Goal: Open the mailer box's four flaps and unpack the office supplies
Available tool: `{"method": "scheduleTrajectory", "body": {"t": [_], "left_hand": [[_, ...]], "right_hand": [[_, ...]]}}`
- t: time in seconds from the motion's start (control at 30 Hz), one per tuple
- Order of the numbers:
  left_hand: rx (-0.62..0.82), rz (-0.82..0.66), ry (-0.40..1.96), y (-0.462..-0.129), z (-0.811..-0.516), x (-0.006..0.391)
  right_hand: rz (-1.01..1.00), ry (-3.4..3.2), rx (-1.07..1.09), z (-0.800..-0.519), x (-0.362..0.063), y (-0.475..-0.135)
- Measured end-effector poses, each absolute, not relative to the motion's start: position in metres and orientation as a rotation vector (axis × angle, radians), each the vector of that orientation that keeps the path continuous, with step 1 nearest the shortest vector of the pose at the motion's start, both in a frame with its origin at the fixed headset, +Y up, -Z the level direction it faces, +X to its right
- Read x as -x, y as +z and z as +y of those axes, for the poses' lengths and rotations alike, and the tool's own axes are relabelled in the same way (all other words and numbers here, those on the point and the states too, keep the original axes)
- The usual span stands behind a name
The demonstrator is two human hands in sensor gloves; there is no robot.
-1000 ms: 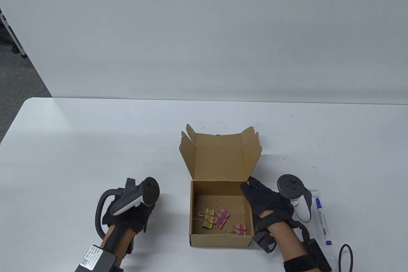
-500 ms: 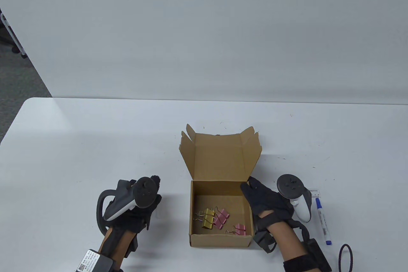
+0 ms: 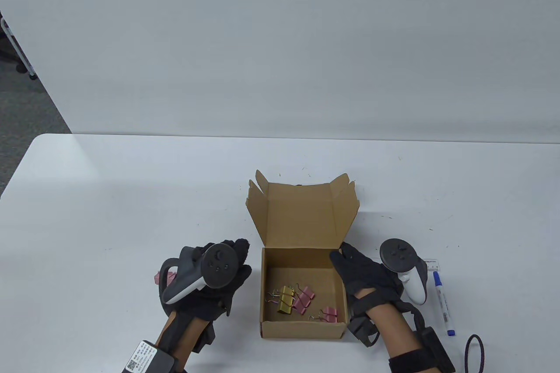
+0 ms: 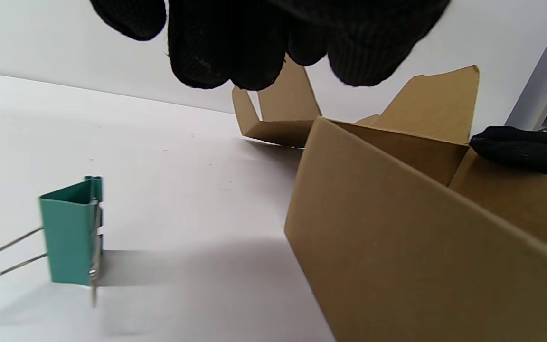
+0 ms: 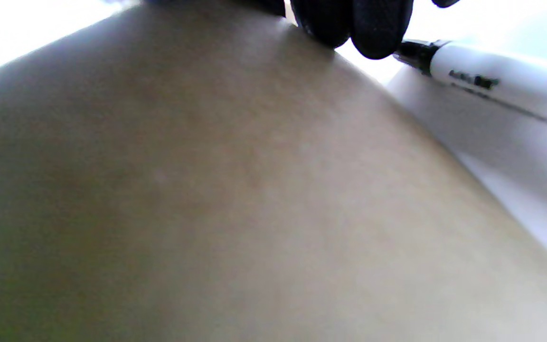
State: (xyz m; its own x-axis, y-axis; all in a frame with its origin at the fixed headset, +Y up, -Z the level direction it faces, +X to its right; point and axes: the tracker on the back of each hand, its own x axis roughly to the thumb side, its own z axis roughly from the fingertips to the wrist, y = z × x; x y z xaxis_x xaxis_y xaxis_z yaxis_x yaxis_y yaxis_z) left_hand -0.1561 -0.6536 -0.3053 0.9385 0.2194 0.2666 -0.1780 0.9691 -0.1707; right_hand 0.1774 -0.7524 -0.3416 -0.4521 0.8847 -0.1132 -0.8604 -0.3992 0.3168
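Beside the mailer box (image 3: 302, 285), both hands relaxed: left hand (image 3: 218, 277) clear, right hand (image 3: 365, 274) along its right wall.

Left hand (image 3: 227, 274): hovering in the lower left of the table view, fingers loosely curled and holding nothing, tracker on its back.
Right hand (image 3: 365, 274): lying at lower right, fingers extended flat, forearm entering from the bottom edge.
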Motion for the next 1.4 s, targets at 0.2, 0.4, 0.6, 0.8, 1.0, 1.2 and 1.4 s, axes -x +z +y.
{"method": "scheduleTrajectory", "body": {"t": [0.2,0.4,0.6,0.8,1.0,1.2,1.4], "left_hand": [[0.155,-0.355,0.215,-0.303,-0.647,0.126],[0.190,-0.413,0.187,-0.302,-0.646,0.093],[0.236,-0.445,0.166,-0.304,-0.655,0.069],[0.339,-0.443,0.113,-0.310,-0.668,0.043],[0.458,-0.403,0.015,-0.320,-0.684,0.022],[0.494,-0.375,-0.106,-0.322,-0.703,0.014],[0.508,-0.378,-0.140,-0.323,-0.711,0.012]], "right_hand": [[0.401,1.998,-0.088,-0.752,-0.177,-0.342],[0.401,1.997,-0.089,-0.752,-0.177,-0.342],[0.404,1.998,-0.089,-0.752,-0.177,-0.342],[0.407,1.997,-0.089,-0.752,-0.178,-0.342],[0.407,2.000,-0.090,-0.752,-0.178,-0.342],[0.408,2.004,-0.092,-0.752,-0.178,-0.342],[0.409,2.005,-0.092,-0.752,-0.178,-0.342]]}}
